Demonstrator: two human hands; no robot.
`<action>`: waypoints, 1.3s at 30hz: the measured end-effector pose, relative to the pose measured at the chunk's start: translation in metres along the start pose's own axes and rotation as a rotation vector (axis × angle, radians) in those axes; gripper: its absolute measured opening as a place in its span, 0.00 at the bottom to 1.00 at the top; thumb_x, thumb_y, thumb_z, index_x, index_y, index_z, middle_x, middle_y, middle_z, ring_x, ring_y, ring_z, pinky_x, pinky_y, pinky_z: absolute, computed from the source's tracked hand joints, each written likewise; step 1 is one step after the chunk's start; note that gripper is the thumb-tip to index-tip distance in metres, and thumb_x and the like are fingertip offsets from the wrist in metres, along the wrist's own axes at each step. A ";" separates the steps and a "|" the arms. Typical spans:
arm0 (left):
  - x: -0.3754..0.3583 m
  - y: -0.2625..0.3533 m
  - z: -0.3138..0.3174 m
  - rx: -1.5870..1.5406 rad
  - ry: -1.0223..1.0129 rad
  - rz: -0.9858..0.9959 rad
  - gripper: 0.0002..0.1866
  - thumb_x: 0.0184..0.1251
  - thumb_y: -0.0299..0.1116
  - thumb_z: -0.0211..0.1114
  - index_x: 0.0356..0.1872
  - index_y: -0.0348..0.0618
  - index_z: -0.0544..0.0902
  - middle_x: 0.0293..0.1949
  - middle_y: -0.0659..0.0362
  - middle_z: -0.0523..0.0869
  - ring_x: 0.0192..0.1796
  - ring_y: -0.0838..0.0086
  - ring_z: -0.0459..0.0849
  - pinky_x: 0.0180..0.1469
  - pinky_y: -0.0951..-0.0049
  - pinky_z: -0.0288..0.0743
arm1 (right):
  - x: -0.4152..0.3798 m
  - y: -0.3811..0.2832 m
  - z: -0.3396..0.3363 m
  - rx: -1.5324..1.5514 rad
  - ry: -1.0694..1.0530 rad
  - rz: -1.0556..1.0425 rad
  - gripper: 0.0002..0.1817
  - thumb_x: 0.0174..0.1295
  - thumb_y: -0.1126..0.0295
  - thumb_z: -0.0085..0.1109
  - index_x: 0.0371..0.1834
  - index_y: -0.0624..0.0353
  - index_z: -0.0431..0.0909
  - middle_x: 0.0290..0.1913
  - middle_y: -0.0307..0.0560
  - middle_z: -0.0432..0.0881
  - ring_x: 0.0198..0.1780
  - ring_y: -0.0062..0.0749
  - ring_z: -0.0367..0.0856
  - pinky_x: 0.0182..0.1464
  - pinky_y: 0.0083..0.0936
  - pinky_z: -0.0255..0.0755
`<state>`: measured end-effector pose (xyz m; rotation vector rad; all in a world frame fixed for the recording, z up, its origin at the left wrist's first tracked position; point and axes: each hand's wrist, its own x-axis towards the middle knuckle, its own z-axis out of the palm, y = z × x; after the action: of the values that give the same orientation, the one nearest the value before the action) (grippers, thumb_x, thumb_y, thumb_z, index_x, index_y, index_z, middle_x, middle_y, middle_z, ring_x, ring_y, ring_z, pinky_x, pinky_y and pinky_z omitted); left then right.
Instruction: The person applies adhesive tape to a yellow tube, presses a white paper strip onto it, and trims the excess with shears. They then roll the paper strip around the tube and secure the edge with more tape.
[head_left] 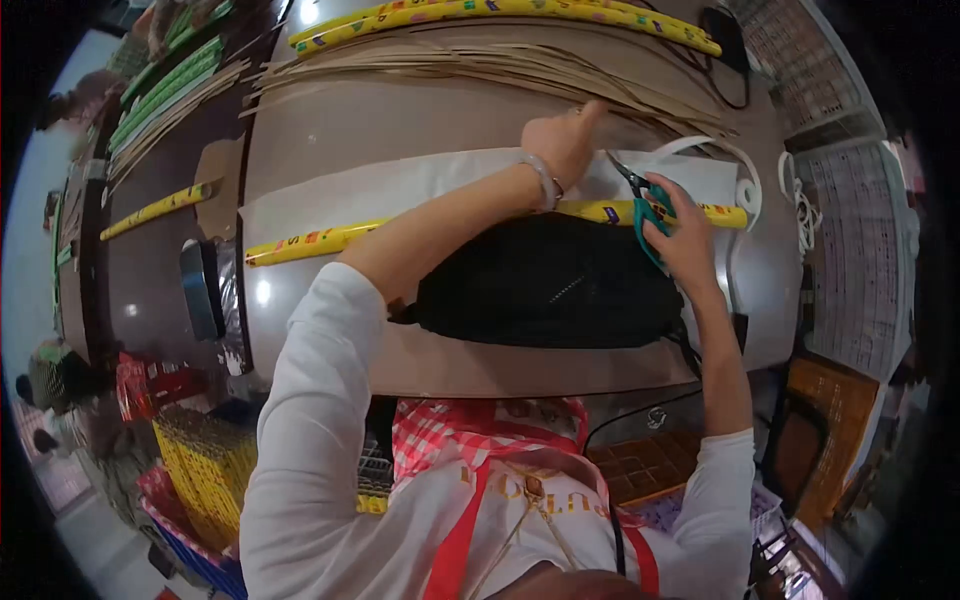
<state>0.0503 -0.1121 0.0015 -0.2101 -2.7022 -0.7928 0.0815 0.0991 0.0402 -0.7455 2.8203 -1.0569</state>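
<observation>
My right hand (686,243) is closed round the teal handles of a pair of scissors (652,212), whose dark blades point up and left. My left hand (562,140) reaches over the white sheet (410,178) with its fingers curled. A finger or thumb sticks out toward the scissor tips; whatever it may pinch is too small to see. Beneath my left forearm lies a long yellow patterned tube (330,240), its right part passing behind the scissors. In front of the tube rests a black cloth bag (550,285).
Bundles of thin tan strips (450,65) and more yellow tubes (500,12) lie at the back. A white tape roll (747,192) is at the right. On the left are a dark phone-like object (202,290) and green tubes (170,95). A yellow stack (205,470) stands below left.
</observation>
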 end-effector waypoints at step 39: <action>-0.043 -0.100 -0.103 -0.209 -0.175 -0.221 0.19 0.56 0.26 0.63 0.51 0.38 0.75 0.39 0.54 0.85 0.40 0.72 0.84 0.47 0.75 0.76 | -0.003 -0.013 -0.010 0.048 -0.043 0.036 0.29 0.48 0.74 0.60 0.57 0.48 0.70 0.52 0.49 0.76 0.55 0.42 0.74 0.57 0.31 0.65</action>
<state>0.0949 -0.2543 0.0193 -0.0285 -2.8375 -1.1747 0.0880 0.0984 0.0552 -0.7012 2.7513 -1.0853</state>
